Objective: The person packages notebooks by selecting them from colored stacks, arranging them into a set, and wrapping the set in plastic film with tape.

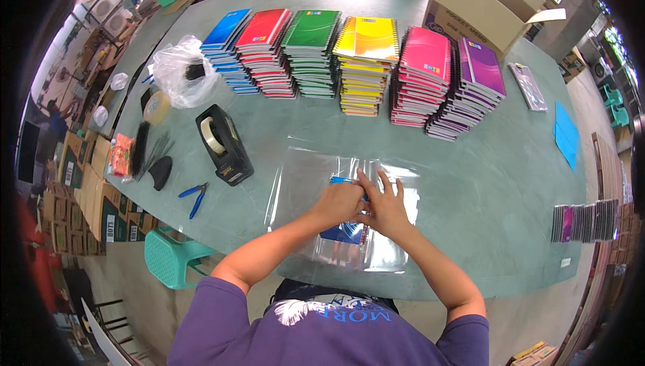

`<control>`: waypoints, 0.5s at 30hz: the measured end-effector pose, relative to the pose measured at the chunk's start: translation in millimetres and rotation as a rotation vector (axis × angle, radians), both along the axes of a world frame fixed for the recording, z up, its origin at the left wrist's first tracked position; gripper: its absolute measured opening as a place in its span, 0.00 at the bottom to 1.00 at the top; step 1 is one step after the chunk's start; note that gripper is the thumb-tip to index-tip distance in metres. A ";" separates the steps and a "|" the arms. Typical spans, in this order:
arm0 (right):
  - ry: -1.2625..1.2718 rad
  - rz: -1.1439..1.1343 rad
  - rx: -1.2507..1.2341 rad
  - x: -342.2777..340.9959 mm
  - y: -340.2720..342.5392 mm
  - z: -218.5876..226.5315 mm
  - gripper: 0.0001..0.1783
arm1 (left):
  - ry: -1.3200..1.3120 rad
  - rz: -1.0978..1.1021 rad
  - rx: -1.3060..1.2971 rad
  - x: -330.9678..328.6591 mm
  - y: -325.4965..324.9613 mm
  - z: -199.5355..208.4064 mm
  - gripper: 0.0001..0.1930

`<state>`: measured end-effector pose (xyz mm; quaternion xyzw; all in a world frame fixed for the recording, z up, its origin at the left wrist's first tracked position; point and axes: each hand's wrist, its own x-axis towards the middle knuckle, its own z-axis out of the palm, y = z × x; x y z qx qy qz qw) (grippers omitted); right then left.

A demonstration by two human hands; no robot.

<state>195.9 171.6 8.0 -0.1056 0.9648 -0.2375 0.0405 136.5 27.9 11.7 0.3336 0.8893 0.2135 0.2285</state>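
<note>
A blue-covered notebook (346,234) lies at the front middle of the table, with a clear plastic sheet (300,179) spread around and partly over it. My left hand (341,203) rests over the notebook, its fingers curled; what they hold is hidden. Close against it, my right hand (386,210) has its fingers spread on the sheet, the thumb near the left fingers. The two hands cover the notebook's middle. Beyond them, spiral notebooks stand in stacks: blue (228,28), red (263,28), green (312,29), yellow (367,38), pink (424,56) and purple (481,65).
To the left are a black tape dispenser (225,148), blue-handled cutters (195,198), a tape roll (157,107) and a crumpled plastic bag (183,80). An open carton (474,3) stands back right. A blue sheet (566,135) and a notebook row (584,222) lie at right.
</note>
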 end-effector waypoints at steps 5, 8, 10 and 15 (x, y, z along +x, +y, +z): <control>0.326 -0.115 -0.115 7.5 11.0 -14.7 0.54 | -0.038 0.063 -0.176 -13.8 -15.9 23.2 0.19; -0.385 -0.598 -0.783 28.4 13.0 -36.1 0.46 | -0.114 0.329 0.134 2.1 -48.6 -1.3 0.24; -0.411 -0.613 -1.006 36.2 -2.3 -45.3 0.31 | -0.532 0.559 0.640 20.9 -54.7 -36.5 0.31; -0.336 -0.639 -0.999 49.5 -13.2 36.7 0.37 | -0.331 0.529 0.707 36.3 -61.4 11.3 0.42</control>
